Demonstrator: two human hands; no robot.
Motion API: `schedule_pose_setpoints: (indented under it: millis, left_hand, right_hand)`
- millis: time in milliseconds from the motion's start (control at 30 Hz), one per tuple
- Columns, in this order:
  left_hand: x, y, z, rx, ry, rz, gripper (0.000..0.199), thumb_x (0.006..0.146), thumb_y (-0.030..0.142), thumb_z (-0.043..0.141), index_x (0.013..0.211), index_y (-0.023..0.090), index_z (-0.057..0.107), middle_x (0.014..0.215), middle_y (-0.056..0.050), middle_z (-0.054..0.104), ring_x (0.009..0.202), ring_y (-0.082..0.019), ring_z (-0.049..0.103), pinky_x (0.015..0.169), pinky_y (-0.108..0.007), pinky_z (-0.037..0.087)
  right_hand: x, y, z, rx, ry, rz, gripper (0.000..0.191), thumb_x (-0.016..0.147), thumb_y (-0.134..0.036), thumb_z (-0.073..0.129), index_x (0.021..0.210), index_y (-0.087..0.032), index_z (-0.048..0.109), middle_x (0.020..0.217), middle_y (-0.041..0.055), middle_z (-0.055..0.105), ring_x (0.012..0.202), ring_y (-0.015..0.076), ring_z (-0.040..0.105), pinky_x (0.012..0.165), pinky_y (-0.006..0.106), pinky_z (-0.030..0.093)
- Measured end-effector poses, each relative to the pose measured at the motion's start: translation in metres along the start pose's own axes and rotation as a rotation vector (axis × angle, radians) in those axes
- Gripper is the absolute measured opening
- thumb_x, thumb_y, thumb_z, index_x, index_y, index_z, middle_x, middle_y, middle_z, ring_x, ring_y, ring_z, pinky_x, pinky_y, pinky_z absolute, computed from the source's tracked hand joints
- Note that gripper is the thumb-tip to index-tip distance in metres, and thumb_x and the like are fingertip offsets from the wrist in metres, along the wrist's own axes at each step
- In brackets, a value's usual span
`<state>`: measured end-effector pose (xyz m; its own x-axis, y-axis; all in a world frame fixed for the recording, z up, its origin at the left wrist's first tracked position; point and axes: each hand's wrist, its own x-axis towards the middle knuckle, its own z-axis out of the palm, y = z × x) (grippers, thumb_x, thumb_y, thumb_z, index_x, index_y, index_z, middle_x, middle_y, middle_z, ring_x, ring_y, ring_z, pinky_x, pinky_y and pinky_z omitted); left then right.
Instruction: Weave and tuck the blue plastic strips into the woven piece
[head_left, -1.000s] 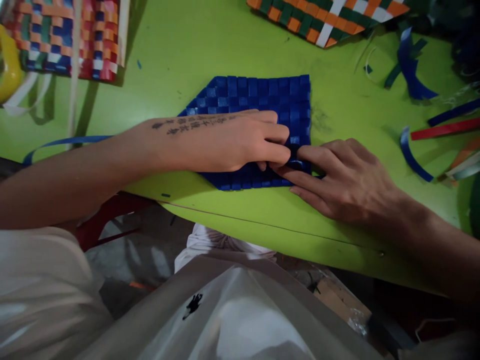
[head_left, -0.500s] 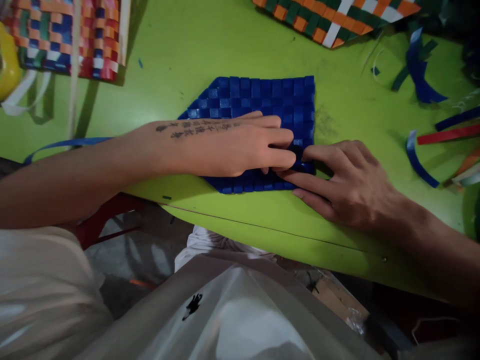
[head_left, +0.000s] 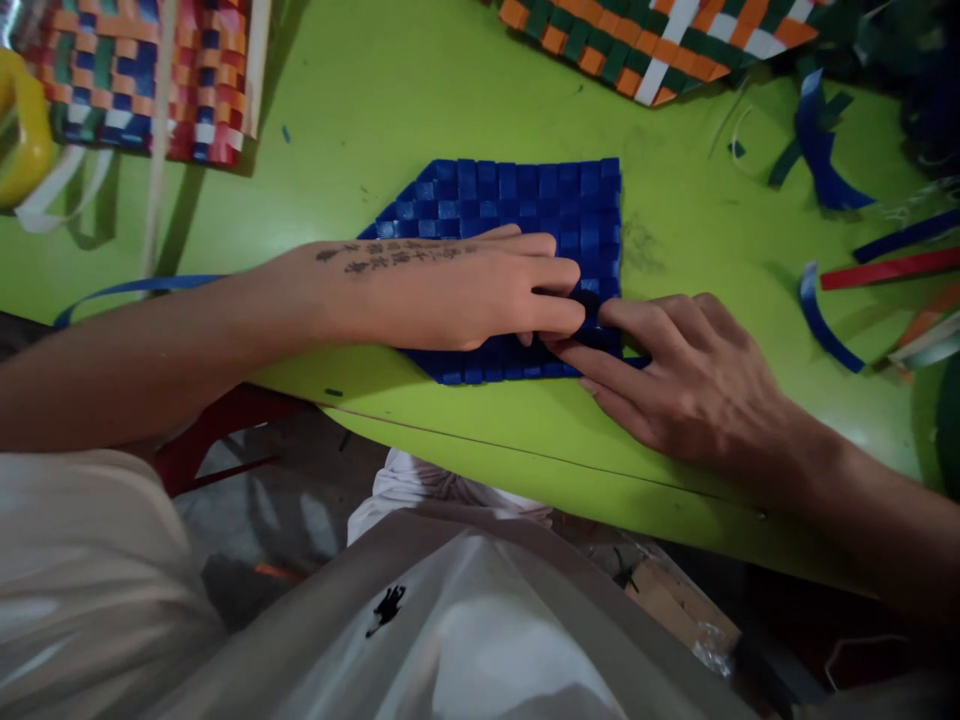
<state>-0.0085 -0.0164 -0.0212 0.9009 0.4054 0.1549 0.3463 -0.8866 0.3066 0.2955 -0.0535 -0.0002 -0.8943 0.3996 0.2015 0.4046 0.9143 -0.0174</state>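
Observation:
A blue woven piece of flat plastic strips (head_left: 525, 190) lies on the green table, its left corners cut slantwise. My left hand (head_left: 510, 290) rests palm down across it, fingers curled onto the weave and their tips mostly hidden. At the lower right edge, my right hand (head_left: 667, 370) meets the left fingertips, with a middle finger and index finger reaching over the weave and the thumb below. A short bit of blue strip (head_left: 637, 361) shows between its fingers. Another length of blue strip (head_left: 135, 284) sticks out to the left, beside my left forearm.
On the green table (head_left: 390, 80) sit a multicoloured woven piece (head_left: 135, 75) with a wooden stick (head_left: 159, 150), a yellow handle-like object (head_left: 30, 130), an orange-green woven piece (head_left: 615, 40) and loose strips (head_left: 825, 150) at the right. The table's edge runs just below my hands.
My right hand has shifted slightly down relative to the woven piece, and a bit of blue strip now shows under its fingers. My left hand stays nearly still; the view has shifted a little.

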Motion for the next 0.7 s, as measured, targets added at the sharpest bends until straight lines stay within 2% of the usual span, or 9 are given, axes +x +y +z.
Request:
schedule_pose_setpoints:
  millis: [167, 267, 400, 567, 700]
  left_hand:
    - [0.0, -0.002, 0.0, -0.105, 0.0, -0.043, 0.028, 0.106, 0.012, 0.052, 0.112, 0.031, 0.072, 0.105, -0.009, 0.071, 0.109, -0.031, 0.066, 0.091, -0.044, 0.051]
    - [-0.001, -0.003, 0.002, -0.153, 0.031, -0.069, 0.022, 0.107, 0.017, 0.058, 0.11, 0.031, 0.075, 0.105, -0.009, 0.072, 0.106, -0.03, 0.066, 0.094, -0.043, 0.051]
    - [-0.001, -0.003, 0.001, -0.129, 0.006, -0.062, 0.025, 0.104, 0.014, 0.058, 0.112, 0.03, 0.075, 0.104, -0.009, 0.073, 0.104, -0.03, 0.066, 0.093, -0.043, 0.051]
    - [-0.001, -0.004, 0.0, -0.071, -0.012, -0.033, 0.029, 0.101, 0.01, 0.056, 0.115, 0.029, 0.073, 0.099, -0.009, 0.071, 0.1, -0.03, 0.064, 0.087, -0.042, 0.049]
    - [-0.001, -0.003, -0.001, -0.062, 0.001, -0.022, 0.028, 0.101, 0.007, 0.053, 0.109, 0.027, 0.072, 0.098, -0.009, 0.07, 0.098, -0.028, 0.062, 0.084, -0.041, 0.047]
  right_hand:
    - [0.0, -0.003, 0.001, 0.016, -0.006, 0.025, 0.043, 0.112, -0.022, 0.068, 0.153, -0.03, 0.073, 0.142, 0.0132, 0.078, 0.107, 0.0328, 0.071, 0.084, 0.047, 0.047]
    - [-0.002, -0.006, 0.004, 0.077, -0.03, 0.075, 0.052, 0.11, -0.018, 0.066, 0.16, -0.033, 0.069, 0.145, 0.0133, 0.076, 0.112, 0.0328, 0.071, 0.089, 0.047, 0.049]
    - [-0.003, -0.011, 0.008, 0.111, -0.043, 0.117, 0.06, 0.108, -0.014, 0.062, 0.164, -0.035, 0.065, 0.15, 0.0141, 0.073, 0.118, 0.0334, 0.069, 0.093, 0.048, 0.049]
    - [0.0, -0.009, 0.009, 0.133, -0.04, 0.146, 0.054, 0.109, -0.016, 0.062, 0.159, -0.037, 0.071, 0.151, 0.0136, 0.071, 0.121, 0.0343, 0.066, 0.096, 0.049, 0.048]
    - [0.002, 0.003, 0.011, 0.216, -0.051, 0.079, 0.041, 0.114, -0.027, 0.06, 0.151, -0.032, 0.077, 0.146, 0.0151, 0.072, 0.121, 0.0353, 0.065, 0.096, 0.05, 0.045]
